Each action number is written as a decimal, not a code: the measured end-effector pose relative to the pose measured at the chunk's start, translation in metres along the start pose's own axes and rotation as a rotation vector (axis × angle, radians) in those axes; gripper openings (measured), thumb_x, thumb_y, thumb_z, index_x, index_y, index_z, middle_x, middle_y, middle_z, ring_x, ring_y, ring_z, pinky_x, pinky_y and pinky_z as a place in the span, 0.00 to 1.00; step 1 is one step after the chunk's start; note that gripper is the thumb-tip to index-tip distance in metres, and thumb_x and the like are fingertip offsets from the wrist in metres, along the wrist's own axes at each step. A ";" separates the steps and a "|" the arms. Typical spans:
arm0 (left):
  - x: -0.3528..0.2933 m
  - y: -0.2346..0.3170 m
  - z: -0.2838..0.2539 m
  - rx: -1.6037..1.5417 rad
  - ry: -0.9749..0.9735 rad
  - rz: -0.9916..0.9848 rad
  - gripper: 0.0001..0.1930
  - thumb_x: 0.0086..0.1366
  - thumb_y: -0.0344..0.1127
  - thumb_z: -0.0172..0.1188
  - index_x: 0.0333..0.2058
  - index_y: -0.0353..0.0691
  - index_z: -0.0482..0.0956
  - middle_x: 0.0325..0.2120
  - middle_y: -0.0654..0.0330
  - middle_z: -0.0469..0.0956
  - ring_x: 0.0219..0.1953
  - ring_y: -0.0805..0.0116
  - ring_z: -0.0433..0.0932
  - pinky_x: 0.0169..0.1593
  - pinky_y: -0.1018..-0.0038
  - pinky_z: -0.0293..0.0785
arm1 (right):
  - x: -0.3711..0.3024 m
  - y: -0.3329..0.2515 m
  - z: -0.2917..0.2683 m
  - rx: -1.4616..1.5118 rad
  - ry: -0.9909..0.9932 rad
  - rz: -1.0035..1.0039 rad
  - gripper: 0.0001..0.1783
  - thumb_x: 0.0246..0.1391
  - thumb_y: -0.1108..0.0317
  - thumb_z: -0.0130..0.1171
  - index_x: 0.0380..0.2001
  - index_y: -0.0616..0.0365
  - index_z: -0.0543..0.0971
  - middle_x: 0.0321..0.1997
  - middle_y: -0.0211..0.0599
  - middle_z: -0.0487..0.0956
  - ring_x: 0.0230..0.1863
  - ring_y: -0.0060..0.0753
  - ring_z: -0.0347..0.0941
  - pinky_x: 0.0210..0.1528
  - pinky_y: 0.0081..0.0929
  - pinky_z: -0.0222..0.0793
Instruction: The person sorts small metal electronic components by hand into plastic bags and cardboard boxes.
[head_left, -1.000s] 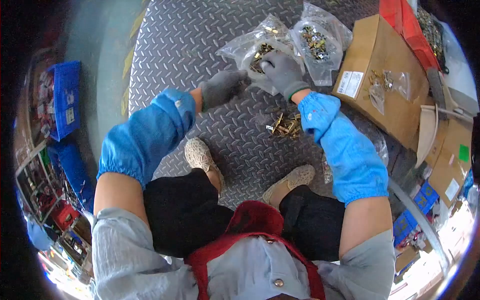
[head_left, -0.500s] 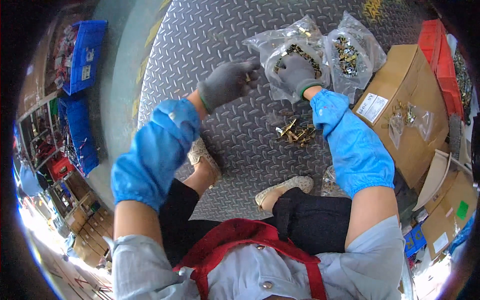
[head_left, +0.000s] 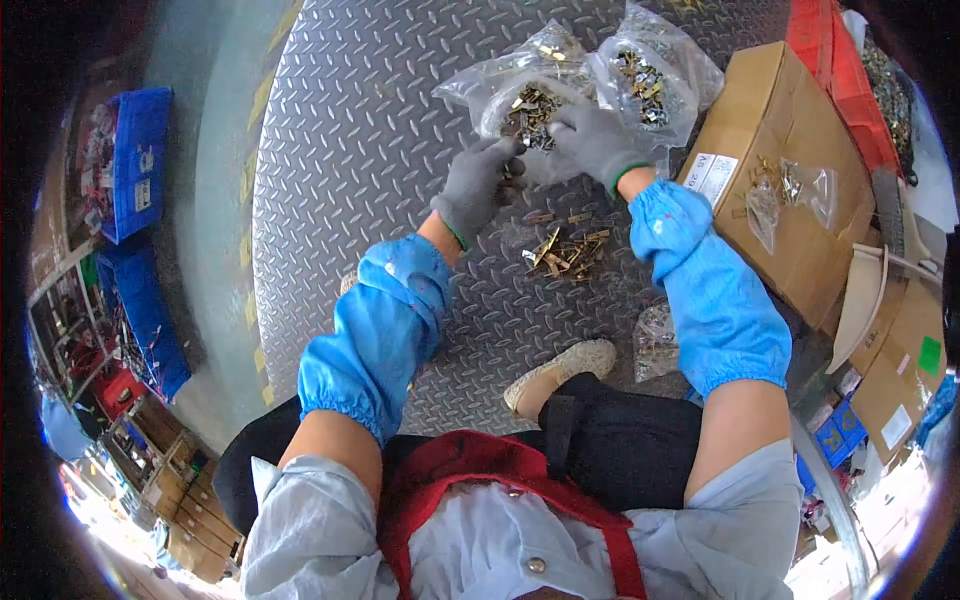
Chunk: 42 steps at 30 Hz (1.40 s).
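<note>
My left hand (head_left: 480,187), in a grey glove, is curled beside the near left rim of an open clear plastic bag (head_left: 490,118). Small brassy metal pieces (head_left: 508,180) show at its fingers. Inside the bag lies a heap of small metal parts (head_left: 533,110). My right hand (head_left: 598,148), gloved alike, is at the bag's near right side with fingers bent together; what they hold is hidden. Nearer to me, a loose pile of flat brass-coloured metal pieces (head_left: 568,253) rests on the patterned metal plate (head_left: 340,130).
A second clear bag of metal parts (head_left: 642,85) stands right of the first. Farther right are a cardboard box (head_left: 810,130) with a small bag on it and a red bin (head_left: 850,90). Blue bins (head_left: 140,165) line the left. A small bag (head_left: 655,345) lies by my right foot.
My left hand has moved right and nearer, toward the bag, and its fingers have curled. My right hand has drawn out of the bag's middle to its near right side. The view has shifted.
</note>
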<state>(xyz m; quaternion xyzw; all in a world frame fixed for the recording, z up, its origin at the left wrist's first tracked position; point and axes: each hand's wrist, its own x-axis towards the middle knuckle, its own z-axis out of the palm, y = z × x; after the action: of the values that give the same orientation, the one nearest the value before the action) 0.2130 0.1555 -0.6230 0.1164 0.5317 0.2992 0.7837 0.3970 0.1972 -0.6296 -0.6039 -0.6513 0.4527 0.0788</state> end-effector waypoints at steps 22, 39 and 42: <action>0.067 0.027 -0.008 1.231 0.233 0.410 0.18 0.60 0.39 0.48 0.49 0.53 0.73 0.34 0.46 0.78 0.33 0.54 0.78 0.40 0.64 0.72 | 0.012 -0.006 0.043 -0.487 -0.169 -0.089 0.14 0.50 0.63 0.47 0.38 0.49 0.78 0.41 0.47 0.76 0.43 0.52 0.73 0.44 0.43 0.69; 0.090 0.026 -0.004 1.336 0.250 0.372 0.21 0.49 0.49 0.60 0.39 0.43 0.79 0.39 0.50 0.77 0.43 0.51 0.75 0.46 0.64 0.71 | -0.020 0.020 -0.008 -0.299 0.280 0.192 0.17 0.44 0.61 0.49 0.36 0.56 0.78 0.35 0.56 0.76 0.37 0.56 0.72 0.43 0.46 0.66; 0.088 0.024 -0.021 1.201 0.181 0.346 0.19 0.48 0.46 0.61 0.36 0.40 0.80 0.35 0.51 0.79 0.37 0.55 0.78 0.41 0.67 0.72 | -0.019 0.028 -0.013 -0.293 0.277 0.199 0.18 0.44 0.62 0.49 0.39 0.55 0.77 0.35 0.56 0.76 0.38 0.56 0.72 0.43 0.46 0.66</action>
<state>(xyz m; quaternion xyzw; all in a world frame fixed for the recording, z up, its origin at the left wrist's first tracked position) 0.2086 0.2245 -0.6867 0.5947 0.6446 0.0794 0.4738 0.4307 0.1829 -0.6330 -0.7266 -0.6302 0.2716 0.0342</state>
